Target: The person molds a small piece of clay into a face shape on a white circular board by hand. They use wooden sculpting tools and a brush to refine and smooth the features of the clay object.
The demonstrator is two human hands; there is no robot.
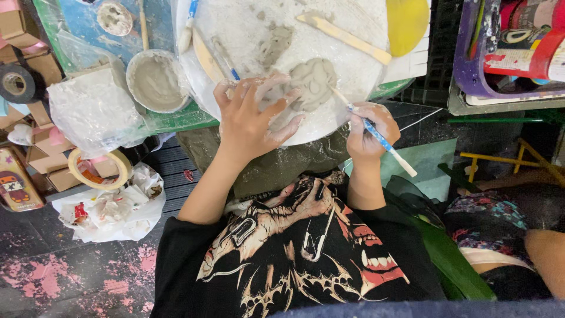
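Now the detailing: the right hand [369, 131] pinches a blue-and-white tool [376, 136], its tip at the grey clay piece [311, 82] on the round white board [353, 76]. Left hand [253, 118] lies splayed, fingers open, pressing the clay's edge, gripping nothing. Next, I'd judge, calls for light, steady strokes.

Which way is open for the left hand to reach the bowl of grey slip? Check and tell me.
Probably yes. The left hand rests on the round white board beside the clay piece; the bowl of grey slip sits just to its left, with nothing between them.
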